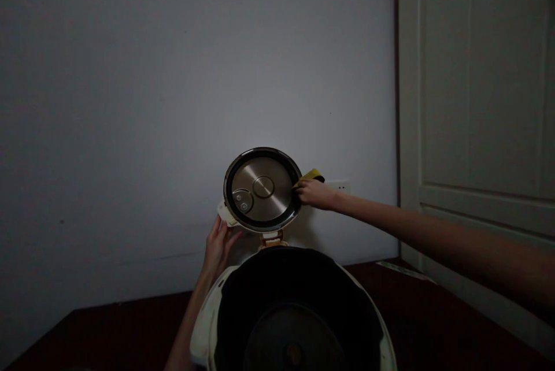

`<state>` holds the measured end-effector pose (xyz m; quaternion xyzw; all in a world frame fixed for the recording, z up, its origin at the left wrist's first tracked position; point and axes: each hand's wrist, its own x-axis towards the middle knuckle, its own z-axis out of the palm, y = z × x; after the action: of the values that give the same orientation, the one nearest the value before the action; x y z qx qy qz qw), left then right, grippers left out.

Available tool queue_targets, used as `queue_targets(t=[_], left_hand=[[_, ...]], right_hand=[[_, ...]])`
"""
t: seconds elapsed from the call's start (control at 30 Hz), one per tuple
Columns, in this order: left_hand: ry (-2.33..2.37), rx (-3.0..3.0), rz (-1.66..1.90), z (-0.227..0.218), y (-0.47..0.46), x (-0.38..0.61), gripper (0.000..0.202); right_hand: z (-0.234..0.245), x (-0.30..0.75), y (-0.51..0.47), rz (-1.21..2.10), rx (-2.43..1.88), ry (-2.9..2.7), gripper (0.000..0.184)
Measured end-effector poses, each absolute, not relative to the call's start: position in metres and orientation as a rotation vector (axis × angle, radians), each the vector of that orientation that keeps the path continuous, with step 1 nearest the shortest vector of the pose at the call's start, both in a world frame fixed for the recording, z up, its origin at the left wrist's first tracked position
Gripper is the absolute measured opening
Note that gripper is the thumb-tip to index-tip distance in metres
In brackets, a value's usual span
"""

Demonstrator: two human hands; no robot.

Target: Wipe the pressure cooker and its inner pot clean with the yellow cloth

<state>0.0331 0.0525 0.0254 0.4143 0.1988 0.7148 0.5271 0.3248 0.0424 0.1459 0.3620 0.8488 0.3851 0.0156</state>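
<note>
An electric pressure cooker stands in front of me with its lid hinged up, the metal inner side facing me. My left hand is at the lid's lower left, its fingers on the white tab there and partly hidden behind it. On the opposite side, my right hand pinches a yellow cleaning cloth with a dark side, pressed against the lid's dark rim. Below both hands, the cooker's dark round well is open, a small knob in its floor.
Behind the cooker rises a pale wall with a socket near my right wrist. A white panelled door stands at the right. The dark red tabletop carries the cooker, and a flat strip lies at the back right.
</note>
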Motion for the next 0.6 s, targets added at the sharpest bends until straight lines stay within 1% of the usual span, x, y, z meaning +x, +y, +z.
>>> queue_targets(t=[0.13,0.23,0.4,0.53,0.6], left_hand=[[0.494,0.983,1.713,0.025,0.053,0.034,0.042],[0.49,0.991,1.719,0.023,0.055,0.034,0.045],[0.444,1.024,1.716,0.02,0.059,0.035,0.052],[0.443,1.003,1.71,0.02,0.059,0.034,0.052],[0.438,0.998,1.707,0.019,0.06,0.034,0.05]], right_hand=[[0.108,0.302,0.026,1.137,1.145,2.621,0.019],[0.092,0.268,0.014,1.038,1.195,2.689,0.02],[0.09,0.222,0.011,0.874,1.195,2.917,0.023],[0.095,0.237,0.015,0.788,1.133,2.93,0.025],[0.102,0.258,0.017,0.841,1.097,2.829,0.026]])
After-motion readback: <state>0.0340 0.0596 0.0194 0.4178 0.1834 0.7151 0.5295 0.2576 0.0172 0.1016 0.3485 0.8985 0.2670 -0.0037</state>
